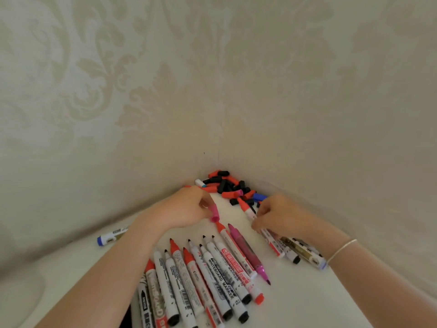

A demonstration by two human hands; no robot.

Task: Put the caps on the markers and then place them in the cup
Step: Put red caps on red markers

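My left hand pinches a pink cap, open end down, just above the table. My right hand grips a white marker with a red tip; the tip points toward the cap pile. A pile of red, black, blue and pink caps lies in the far corner. Several uncapped markers lie side by side in front of me, among them a pink one. Under my right wrist lie a few more markers. No cup is in view.
The white table fits into a corner between two patterned walls. A blue-capped marker lies alone at the left near the wall. A thin bracelet circles my right wrist.
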